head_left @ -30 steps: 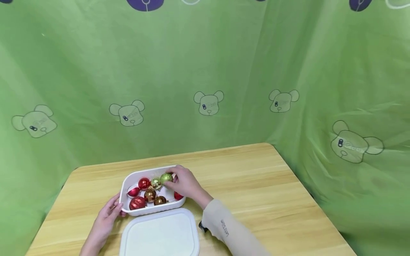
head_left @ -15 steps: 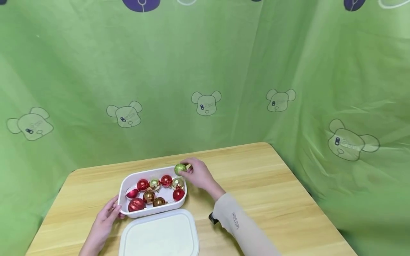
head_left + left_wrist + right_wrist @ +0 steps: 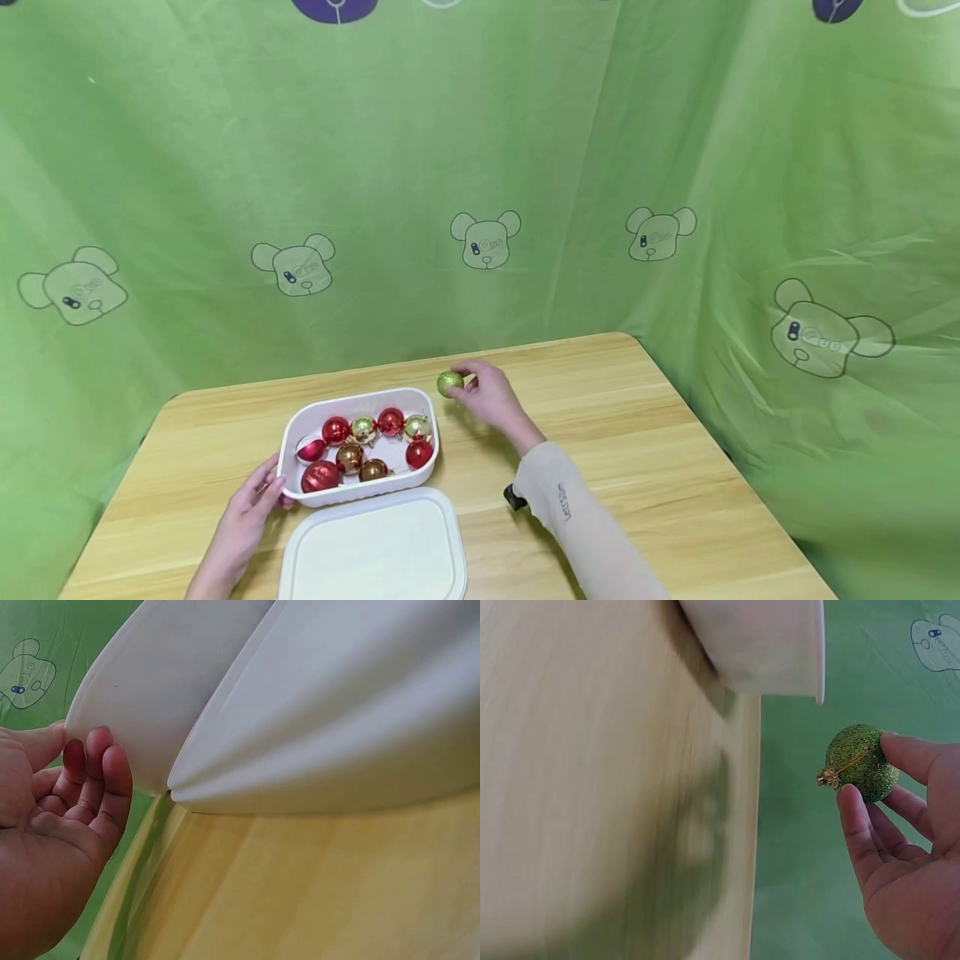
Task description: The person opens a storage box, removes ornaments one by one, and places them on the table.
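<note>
A green glitter bauble (image 3: 449, 383) is pinched between the thumb and fingertips of my right hand (image 3: 492, 398), beyond the box's far right corner. In the right wrist view, the bauble (image 3: 861, 763) shows its gold cap and string, raised over the table. My left hand (image 3: 243, 512) grips the near left corner of a white plastic box (image 3: 363, 493), thumb at its rim. Inside lie several baubles: shiny red ones such as one red bauble (image 3: 419, 454), pale gold ones like the gold bauble (image 3: 363, 429), brown-gold ones, and a red-and-white bauble (image 3: 310, 449).
A white lid (image 3: 372, 546) lies flat on the wooden table (image 3: 637, 450), just in front of the box. Green curtains (image 3: 390, 167) with printed bear heads hang behind and beside the table. The right sleeve crosses the near table edge.
My right hand has lifted the green bauble out of the box and carried it right and farther back, past the rim. My left hand keeps its hold on the box corner.
</note>
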Demonstrator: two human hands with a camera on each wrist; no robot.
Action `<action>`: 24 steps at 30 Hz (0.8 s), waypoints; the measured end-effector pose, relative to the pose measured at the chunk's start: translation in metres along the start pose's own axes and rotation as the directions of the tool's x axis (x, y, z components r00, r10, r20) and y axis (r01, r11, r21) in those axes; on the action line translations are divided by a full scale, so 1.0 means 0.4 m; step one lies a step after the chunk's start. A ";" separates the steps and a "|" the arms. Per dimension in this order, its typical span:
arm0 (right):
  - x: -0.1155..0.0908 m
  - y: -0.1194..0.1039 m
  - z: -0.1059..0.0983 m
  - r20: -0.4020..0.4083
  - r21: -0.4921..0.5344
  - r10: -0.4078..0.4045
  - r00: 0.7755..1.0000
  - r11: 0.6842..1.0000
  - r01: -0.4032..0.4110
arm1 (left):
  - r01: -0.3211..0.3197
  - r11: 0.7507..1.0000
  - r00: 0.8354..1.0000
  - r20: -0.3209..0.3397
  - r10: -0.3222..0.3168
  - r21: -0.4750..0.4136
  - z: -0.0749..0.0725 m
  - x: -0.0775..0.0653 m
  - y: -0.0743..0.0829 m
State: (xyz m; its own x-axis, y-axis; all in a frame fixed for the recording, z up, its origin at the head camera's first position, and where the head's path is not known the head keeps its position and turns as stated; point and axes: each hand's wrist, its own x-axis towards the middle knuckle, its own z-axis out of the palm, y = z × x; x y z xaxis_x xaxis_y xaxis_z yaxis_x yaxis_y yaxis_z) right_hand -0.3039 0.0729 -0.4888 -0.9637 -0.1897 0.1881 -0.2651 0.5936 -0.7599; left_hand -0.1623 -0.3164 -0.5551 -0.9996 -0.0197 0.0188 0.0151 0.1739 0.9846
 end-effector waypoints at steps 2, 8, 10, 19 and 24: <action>0.002 0.006 -0.002 0.000 0.000 0.003 1.000 1.000 -0.003 | 0.002 1.000 1.000 -0.003 -0.002 0.004 0.000 0.001 0.000; 0.001 0.026 0.001 0.012 -0.039 0.044 0.999 0.998 -0.043 | 0.005 1.000 1.000 -0.004 -0.005 0.001 0.000 0.002 0.000; -0.001 0.032 0.003 0.019 -0.049 0.059 0.998 0.997 -0.058 | 0.005 1.000 1.000 -0.002 -0.005 0.000 0.000 0.002 0.000; -0.009 0.055 0.018 0.049 -0.091 0.061 0.997 0.994 -0.057 | 0.010 1.000 1.000 -0.004 -0.010 -0.001 -0.001 0.001 -0.003; -0.011 0.070 0.023 0.071 -0.110 0.084 0.994 0.991 -0.076 | 0.009 1.000 1.000 0.001 -0.009 0.004 -0.001 0.002 -0.006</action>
State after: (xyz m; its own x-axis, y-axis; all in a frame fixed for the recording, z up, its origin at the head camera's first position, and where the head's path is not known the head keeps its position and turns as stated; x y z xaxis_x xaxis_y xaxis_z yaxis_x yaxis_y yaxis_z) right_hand -0.3067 0.0830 -0.5167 -0.9779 -0.1937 0.0788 -0.1928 0.6891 -0.6986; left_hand -0.1631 -0.3170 -0.5574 -0.9998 -0.0202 0.0095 0.0058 0.1775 0.9841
